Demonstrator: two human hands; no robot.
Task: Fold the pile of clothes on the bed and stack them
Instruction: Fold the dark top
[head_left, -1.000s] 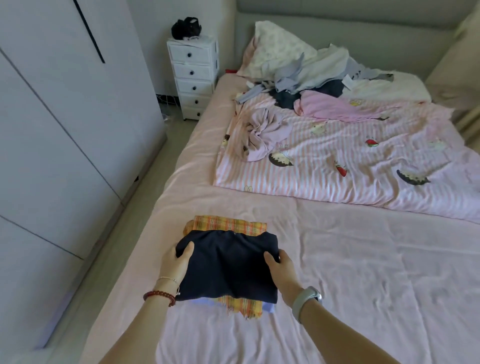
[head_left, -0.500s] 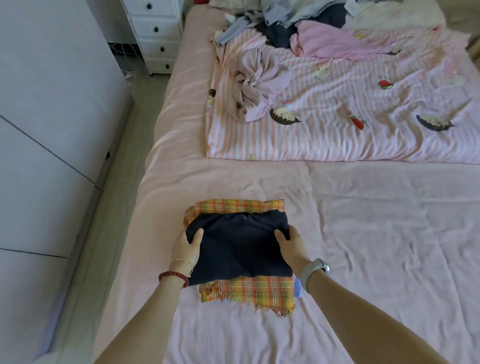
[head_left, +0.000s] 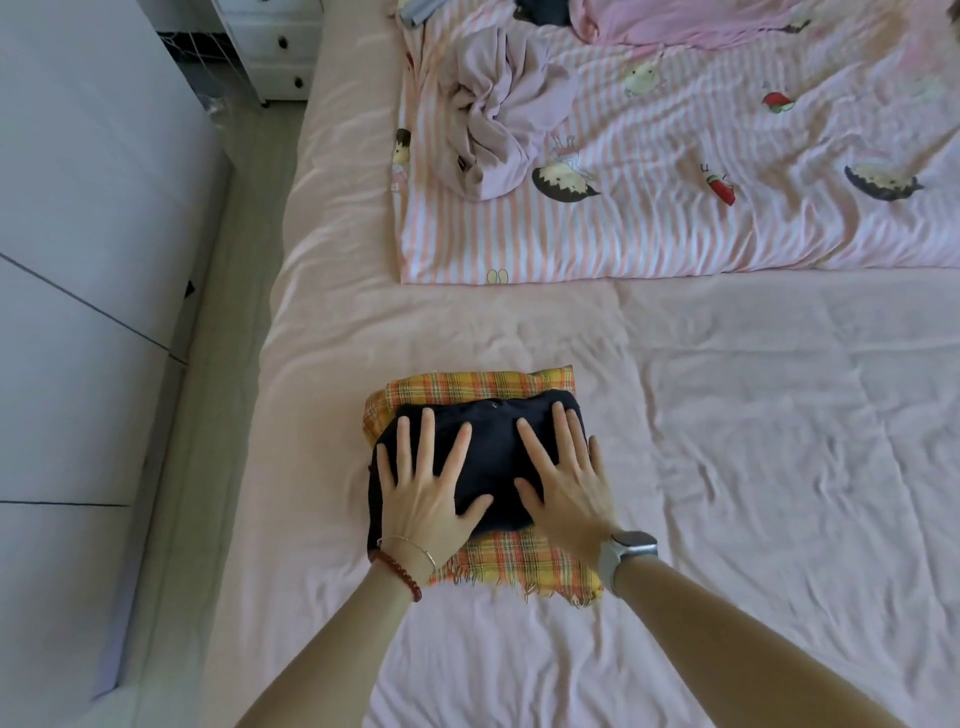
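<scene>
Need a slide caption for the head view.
Both hands, left hand and right hand, press flat on a folded dark garment atop a plaid cloth.

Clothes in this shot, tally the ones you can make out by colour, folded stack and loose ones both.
Navy, folded, under both hands: 1
Orange-yellow plaid, folded beneath it: 1
Mauve, crumpled on the striped quilt: 1
Pink, cut off at the top edge: 1
Total: 4

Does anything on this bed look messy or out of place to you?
Mostly the crumpled lilac garment, lying unfolded in a heap on the striped cartoon-print quilt. In the stack, the yellow-orange plaid cloth pokes out beyond the folded navy garment, its frayed edge showing. Both hands press flat on top.
</scene>
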